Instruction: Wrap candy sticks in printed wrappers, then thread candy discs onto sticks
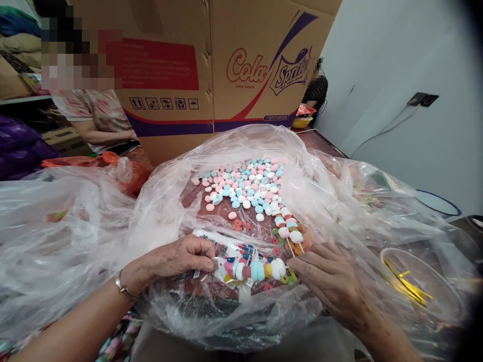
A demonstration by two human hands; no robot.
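Observation:
A large clear plastic bag (169, 211) lies open in front of me with a heap of small pink, blue and white round candies (245, 186) in it. My left hand (181, 259) is closed, pinching the edge of a small printed clear packet (230, 254). A string of candies (260, 270) lies at the packet's mouth. My right hand (332, 281) is closed on the other end of that candy string, fingers pressed together. A second candy string (289, 226) lies just beyond it.
A big brown "Cola" cardboard box (211, 65) stands behind the bag. Another person in a patterned top (94, 115) sits at the far left. More clear bags (49, 226) lie left and right; a clear container with gold twist ties (407, 286) is at right. White wall at right.

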